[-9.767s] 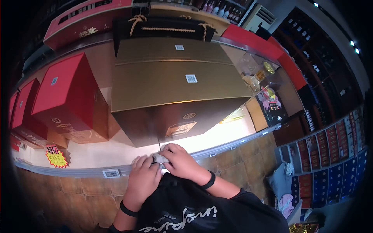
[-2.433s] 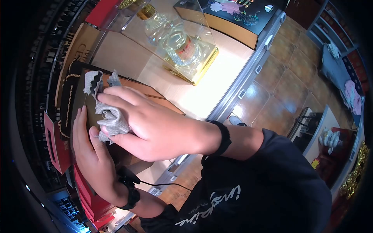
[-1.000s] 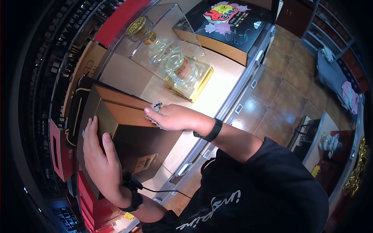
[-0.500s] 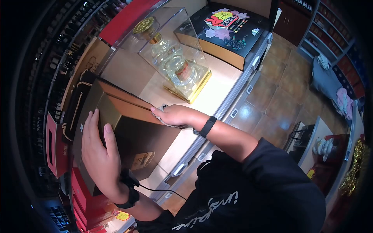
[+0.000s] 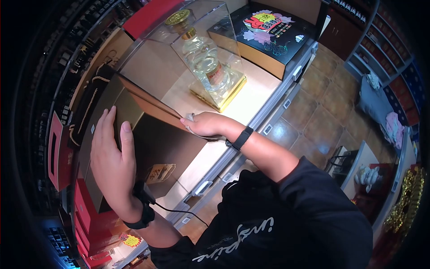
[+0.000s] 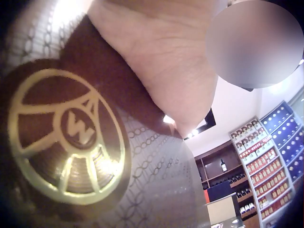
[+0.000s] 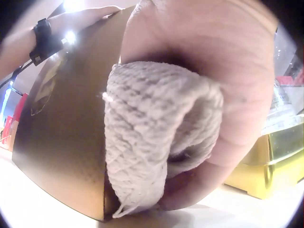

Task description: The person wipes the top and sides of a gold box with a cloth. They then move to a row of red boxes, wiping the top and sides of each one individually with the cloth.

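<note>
A large dark brown-gold gift box (image 5: 154,141) stands on the shelf, its lid edge tan on the side facing the bottle. My left hand (image 5: 114,168) rests flat on its top, fingers straight and thumb spread. A round gold emblem (image 6: 69,135) on the box shows close up in the left wrist view. Around at the box's other side, my right hand (image 5: 208,124) grips a folded grey-white cloth (image 7: 142,128) against that face, low near the shelf. In the head view only a bit of the cloth shows beyond the thumb.
Close beyond my right hand, a clear display case (image 5: 224,49) holds a glass bottle (image 5: 204,58) on a gold base. A black floral box (image 5: 277,42) lies farther along. Red boxes (image 5: 98,224) stand at the left. The shelf's metal edge (image 5: 268,110) runs beside my forearm.
Earlier both hands held the cloth at the shelf front. Then the right hand carried it over the box top and down to the side. Lately it slid slightly; the left hand stayed on top.
</note>
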A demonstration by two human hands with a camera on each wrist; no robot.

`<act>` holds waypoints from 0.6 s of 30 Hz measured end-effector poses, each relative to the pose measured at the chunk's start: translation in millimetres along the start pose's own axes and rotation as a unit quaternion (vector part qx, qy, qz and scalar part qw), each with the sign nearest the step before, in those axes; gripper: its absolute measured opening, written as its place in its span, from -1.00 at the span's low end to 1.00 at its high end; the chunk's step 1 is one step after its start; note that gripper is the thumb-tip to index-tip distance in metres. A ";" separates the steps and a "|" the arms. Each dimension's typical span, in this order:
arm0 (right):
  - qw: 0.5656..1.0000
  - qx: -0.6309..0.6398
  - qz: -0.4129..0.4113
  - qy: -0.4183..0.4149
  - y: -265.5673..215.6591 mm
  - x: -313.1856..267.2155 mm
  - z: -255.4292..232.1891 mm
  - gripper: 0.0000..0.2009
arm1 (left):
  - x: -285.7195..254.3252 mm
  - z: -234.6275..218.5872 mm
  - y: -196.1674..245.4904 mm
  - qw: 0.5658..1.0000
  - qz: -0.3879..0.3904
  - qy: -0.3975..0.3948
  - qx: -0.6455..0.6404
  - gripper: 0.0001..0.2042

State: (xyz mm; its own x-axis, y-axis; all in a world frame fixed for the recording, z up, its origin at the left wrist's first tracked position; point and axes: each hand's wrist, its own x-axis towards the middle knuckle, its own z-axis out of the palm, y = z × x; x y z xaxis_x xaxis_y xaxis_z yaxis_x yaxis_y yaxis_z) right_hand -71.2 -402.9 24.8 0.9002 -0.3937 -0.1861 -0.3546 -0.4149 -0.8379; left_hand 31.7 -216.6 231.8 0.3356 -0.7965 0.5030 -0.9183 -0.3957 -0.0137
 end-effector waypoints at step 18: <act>0.878 0.431 -0.010 0.206 -15.9 -79.7 44.8 -0.49 | -0.5 1.2 0.9 1.000 -0.010 0.007 0.009 -0.50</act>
State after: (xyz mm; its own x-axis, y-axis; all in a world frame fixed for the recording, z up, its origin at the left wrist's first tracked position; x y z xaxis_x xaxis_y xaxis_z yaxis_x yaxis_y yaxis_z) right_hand -126.0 -328.2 30.0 0.6728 -0.7308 -0.1151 0.1428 0.2809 -0.9491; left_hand 31.0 -217.1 230.5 0.3505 -0.7817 0.5159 -0.9073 -0.4199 -0.0197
